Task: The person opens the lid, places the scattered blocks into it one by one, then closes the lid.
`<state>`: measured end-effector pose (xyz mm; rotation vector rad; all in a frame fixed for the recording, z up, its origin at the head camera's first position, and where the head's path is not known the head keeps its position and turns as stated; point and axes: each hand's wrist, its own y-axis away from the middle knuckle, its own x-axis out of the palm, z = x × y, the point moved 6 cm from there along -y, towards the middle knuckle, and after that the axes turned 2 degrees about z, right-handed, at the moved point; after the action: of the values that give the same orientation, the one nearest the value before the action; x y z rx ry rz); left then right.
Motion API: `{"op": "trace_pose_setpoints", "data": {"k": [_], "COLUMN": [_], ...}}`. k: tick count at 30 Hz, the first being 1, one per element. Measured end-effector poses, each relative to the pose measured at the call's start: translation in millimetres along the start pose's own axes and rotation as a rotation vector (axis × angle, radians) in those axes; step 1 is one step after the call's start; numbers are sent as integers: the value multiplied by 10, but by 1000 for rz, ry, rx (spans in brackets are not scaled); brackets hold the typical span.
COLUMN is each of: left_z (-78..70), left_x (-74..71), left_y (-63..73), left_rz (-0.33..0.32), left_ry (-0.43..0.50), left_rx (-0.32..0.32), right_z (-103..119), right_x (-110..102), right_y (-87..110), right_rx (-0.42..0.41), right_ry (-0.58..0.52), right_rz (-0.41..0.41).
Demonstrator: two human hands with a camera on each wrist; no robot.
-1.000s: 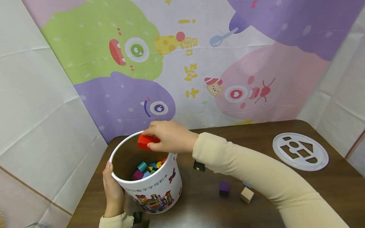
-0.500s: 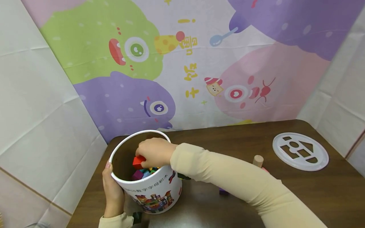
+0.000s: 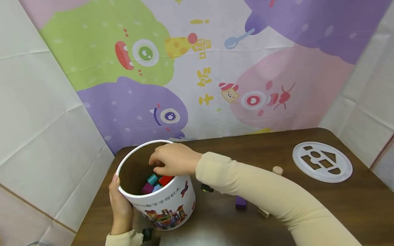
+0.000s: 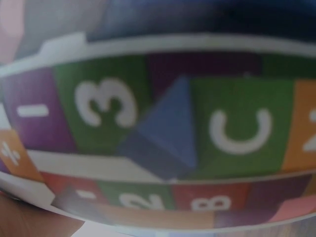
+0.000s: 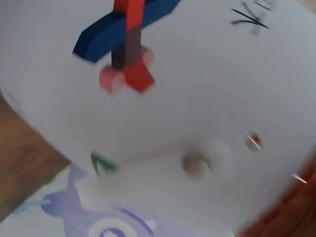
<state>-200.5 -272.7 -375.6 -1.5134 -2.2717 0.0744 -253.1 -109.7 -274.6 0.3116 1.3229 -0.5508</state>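
A white toy-block bucket [image 3: 160,213] with printed block pictures stands on the table, its opening tipped towards me in the head view. My left hand [image 3: 121,208] grips its left side, thumb at the rim. Over the opening is my right hand [image 3: 176,160], fingers loosely bent and holding nothing visible. Below it, inside the bucket, lie a red block [image 3: 166,180], a teal cylinder [image 3: 152,179] and a purple block [image 3: 147,188]; other contents are partly hidden. Printed letters and numbers on the bucket wall [image 4: 242,128] fill the left wrist view.
A white lid [image 3: 343,162] with cut-out shapes lies at the table's right. Near the right forearm are a purple cube [image 3: 241,203], a plain wooden block [image 3: 263,213] and a wooden cylinder [image 3: 277,170], partly covered by the sleeve. A patterned cloth [image 3: 212,116] hangs behind.
My right hand has carried the red block down into the bucket, let it go and risen slightly. My left hand keeps its grip on the bucket.
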Motion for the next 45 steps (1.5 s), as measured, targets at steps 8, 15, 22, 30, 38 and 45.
{"op": "trace_pose_setpoints", "data": {"k": [8,15,22,30,38,45], "left_z": [25,14,-1,0,7,11], "left_x": [8,4,7,3,3,9], "left_y": [-8,-12,-15,-10,8,-3], "left_rz": [7,7,6,5,15,25], "left_ry": [-1,5,1,5,54,63], "left_rx": [-3,10,6,5,10,17], "right_z": [-302,-849,-1129,-1194,-1190,-1214], "right_x": [-355,30,830,1243,1210,1120], "right_y": [642,1197,1624,1747,1833,1860], "right_rx": [-93,38,157,188,245,259], "right_ry": [24,-41,-117,-148,-132,-214], "right_rz": [-251,-188,-5,85,127,83]}}
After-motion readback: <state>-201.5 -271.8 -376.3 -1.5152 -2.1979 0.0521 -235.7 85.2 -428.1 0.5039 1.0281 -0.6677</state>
